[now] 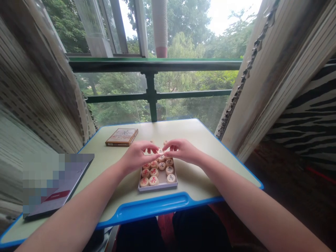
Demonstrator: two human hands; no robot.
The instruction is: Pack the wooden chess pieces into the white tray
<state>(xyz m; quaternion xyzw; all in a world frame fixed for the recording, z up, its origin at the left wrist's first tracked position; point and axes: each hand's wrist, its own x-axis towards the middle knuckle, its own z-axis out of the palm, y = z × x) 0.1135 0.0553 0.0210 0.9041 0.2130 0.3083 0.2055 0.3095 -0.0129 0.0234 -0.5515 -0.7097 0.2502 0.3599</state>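
Observation:
Over the far part of a shallow white box (158, 188), my left hand (136, 154) and my right hand (181, 150) meet with their fingers closed from either side on one round Chinese chess piece (160, 151). Its dark character faces up. Inside the box, red-marked pieces (153, 180) fill two columns at the left, and dark-marked pieces (171, 178) stand at the right. The bare box floor shows between them near the front. More pieces lie beyond my fingers, partly hidden by them.
A flat patterned box lid (122, 137) lies at the table's back left. On the left edge rests a dark, flat object (76, 178), partly blurred out. The pale table (204, 164) has a raised blue rim and a blue front trough (154, 208). Curtains and a railed window surround it.

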